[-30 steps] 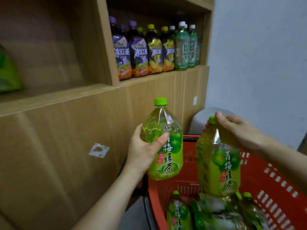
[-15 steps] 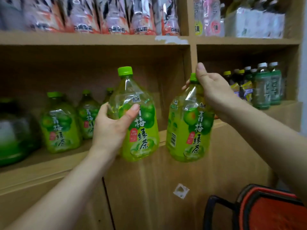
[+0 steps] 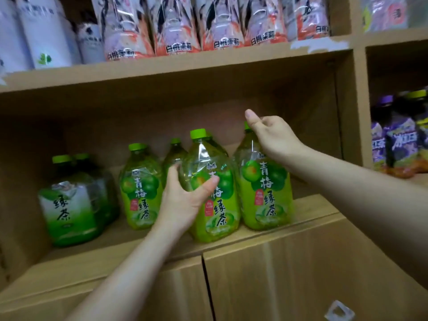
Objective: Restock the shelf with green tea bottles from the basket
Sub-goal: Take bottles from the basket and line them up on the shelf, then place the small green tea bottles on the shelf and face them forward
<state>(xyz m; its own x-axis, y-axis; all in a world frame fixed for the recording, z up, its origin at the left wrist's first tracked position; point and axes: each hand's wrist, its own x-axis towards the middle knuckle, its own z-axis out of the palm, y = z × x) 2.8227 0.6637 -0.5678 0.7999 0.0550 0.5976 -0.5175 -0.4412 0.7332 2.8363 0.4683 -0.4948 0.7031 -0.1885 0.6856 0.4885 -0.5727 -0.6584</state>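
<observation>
Two green tea bottles with green caps and plum labels stand at the front of the wooden shelf [image 3: 312, 210]. My left hand [image 3: 183, 202] grips the middle bottle [image 3: 217, 205] round its body from the left. My right hand [image 3: 273, 135] sits over the neck of the right bottle [image 3: 266, 193], fingers curled at its cap and thumb raised. The two bottles stand side by side and almost touch. A third bottle of the same kind [image 3: 141, 186] stands to the left, with another [image 3: 174, 154] behind it. The basket is out of view.
Green tea bottles with a paler label [image 3: 67, 205] stand at the shelf's far left. Pink-and-white packs [image 3: 176, 26] fill the upper shelf. A divider [image 3: 356, 107] closes the right side, with purple-labelled bottles [image 3: 403, 144] beyond it. Cabinet doors [image 3: 301, 274] lie below.
Both hands have carried their bottles up from the red basket and forward into the shelf, where the bottles now stand on the board. The basket has dropped out of view.
</observation>
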